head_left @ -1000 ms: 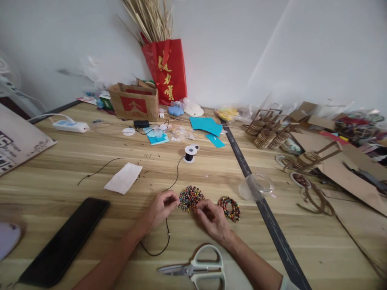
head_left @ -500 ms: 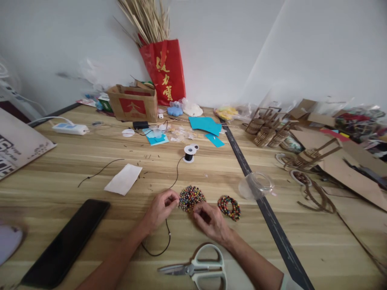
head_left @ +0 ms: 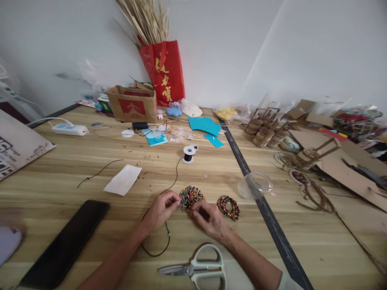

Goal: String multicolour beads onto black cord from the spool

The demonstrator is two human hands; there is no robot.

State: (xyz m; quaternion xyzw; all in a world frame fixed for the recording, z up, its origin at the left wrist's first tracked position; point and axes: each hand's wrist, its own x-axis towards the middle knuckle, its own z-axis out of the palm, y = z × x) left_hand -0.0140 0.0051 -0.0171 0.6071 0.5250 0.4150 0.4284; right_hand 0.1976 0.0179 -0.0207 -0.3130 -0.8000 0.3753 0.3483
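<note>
Head view: the left hand [head_left: 163, 207] and right hand [head_left: 209, 217] have fingertips drawn close; whether either grips anything, I cannot tell. Between their tips lies a heap of small round multicoloured beads [head_left: 191, 196]. Thin black cord [head_left: 155, 255] loops beside the left wrist; pale-green-handled steel scissors [head_left: 190, 269] lie nearer.

Carries, directly on pale wood-grain tabletop [head_left: 72, 159] | heaped round multicoloured beads [head_left: 190, 196] | pale-green-handled metal scissors [head_left: 190, 269] | black rectangular phone [head_left: 65, 243]

Bottom edge is clipping the scissors [head_left: 190, 268], left edge the printed panel [head_left: 22, 141]. Left hand [head_left: 165, 207] is hiding some black cord [head_left: 177, 174], right hand [head_left: 211, 219] is covering some beads [head_left: 191, 196]. Upper-right clutter [head_left: 359, 121] is blurring out.
</note>
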